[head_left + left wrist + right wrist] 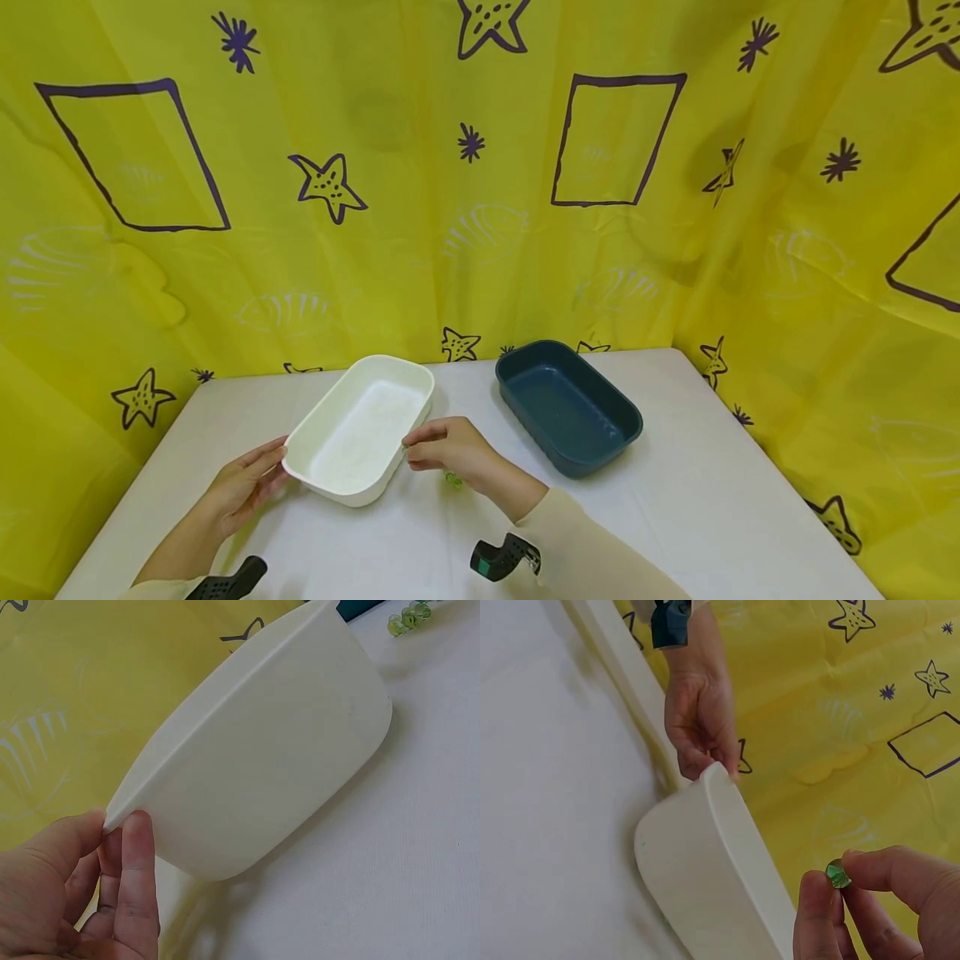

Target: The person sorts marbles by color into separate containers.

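My left hand pinches the near-left rim of a white rectangular basin between thumb and fingers. In the left wrist view the basin is tilted. A small shiny green piece, like a faceted bead, is held between the thumb and fingertips of my right hand. That hand is at the basin's right rim in the head view; whether it touches the rim I cannot tell. On the table just below it lie some clear green beads, partly hidden by the hand. The basin's inside shows no objects.
A dark teal rectangular basin stands at the back right of the white table. Behind and beside the table hangs a yellow curtain with starfish drawings. Each wrist wears a dark device.
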The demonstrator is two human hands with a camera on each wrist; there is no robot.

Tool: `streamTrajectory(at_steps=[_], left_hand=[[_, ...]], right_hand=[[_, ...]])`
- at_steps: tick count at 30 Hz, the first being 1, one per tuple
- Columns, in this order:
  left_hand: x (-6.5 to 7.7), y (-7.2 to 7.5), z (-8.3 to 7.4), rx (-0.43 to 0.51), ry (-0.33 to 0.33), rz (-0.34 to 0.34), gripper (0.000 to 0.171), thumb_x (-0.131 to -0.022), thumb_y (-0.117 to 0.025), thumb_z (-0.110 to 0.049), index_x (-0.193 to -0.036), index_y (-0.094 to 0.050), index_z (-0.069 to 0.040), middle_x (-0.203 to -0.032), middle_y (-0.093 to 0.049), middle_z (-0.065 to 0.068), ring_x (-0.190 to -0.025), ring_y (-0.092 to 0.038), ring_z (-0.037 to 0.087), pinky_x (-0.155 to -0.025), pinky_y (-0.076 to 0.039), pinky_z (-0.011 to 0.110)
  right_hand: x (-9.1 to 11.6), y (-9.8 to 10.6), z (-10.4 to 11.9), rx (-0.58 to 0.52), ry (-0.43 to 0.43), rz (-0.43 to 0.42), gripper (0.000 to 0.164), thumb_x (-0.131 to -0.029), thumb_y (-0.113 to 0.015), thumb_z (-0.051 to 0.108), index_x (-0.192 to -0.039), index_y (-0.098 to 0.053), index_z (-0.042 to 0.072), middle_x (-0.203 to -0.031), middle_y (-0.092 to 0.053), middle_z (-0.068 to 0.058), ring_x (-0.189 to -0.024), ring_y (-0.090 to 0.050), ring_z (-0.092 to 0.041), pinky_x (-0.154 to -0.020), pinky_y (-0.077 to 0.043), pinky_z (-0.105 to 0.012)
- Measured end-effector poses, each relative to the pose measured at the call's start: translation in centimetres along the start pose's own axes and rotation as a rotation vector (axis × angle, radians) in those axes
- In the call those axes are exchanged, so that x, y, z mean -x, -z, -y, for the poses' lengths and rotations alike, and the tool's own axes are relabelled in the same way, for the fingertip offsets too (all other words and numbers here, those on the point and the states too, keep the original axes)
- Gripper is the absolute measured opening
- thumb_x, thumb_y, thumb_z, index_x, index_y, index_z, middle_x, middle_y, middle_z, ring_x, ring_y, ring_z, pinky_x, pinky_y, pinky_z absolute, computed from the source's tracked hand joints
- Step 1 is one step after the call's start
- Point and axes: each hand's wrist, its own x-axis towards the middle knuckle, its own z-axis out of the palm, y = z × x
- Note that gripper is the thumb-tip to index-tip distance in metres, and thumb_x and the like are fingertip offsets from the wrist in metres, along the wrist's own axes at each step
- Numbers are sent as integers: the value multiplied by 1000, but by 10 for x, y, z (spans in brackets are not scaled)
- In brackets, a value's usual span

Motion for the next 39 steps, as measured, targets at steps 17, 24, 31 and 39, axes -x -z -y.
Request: streamTrajectory(at_steps=[17,24,31,39], left_hand=[[0,1,1,4,-3,-13,32,-102,-55,-17,-85,-71,-40,-90,-67,-14,-82,-65,0,-76,-56,13],[0,1,0,-25,14,-2,26,-101,-56,-20,-88,-68,-39,-91,-68,-11,-82,-66,2,-74,-56,14],[-3,1,0,-25,34,-14,26,-101,-58,-20,-86,-69,-39,-89,-68,-11,-78,-66,2,-69,-56,13],[-3,1,0,-5,37,-11,28,-101,-58,-20,-86,-71,-39,-88,-68,-11,-78,-67,3,-71,-57,14]], right_hand=[[-11,-22,4,26,27,34,16,-83,-71,-6,-99,-72,-7,-85,-71,-5,-72,-68,-14,-75,-61,-30],[-14,-29,7,53,34,41,13,-83,-72,-4,-96,-72,-5,-86,-70,-9,-72,-68,-14,-75,-61,-30],[-20,-35,10,41,43,50,13,-80,-73,-8,-92,-71,-8,-78,-69,-5,-68,-67,-13,-73,-62,-29],[-35,-44,11,38,-2,34,14,-78,-72,-11,-92,-71,-8,-79,-69,-7,-71,-69,-15,-73,-62,-29]])
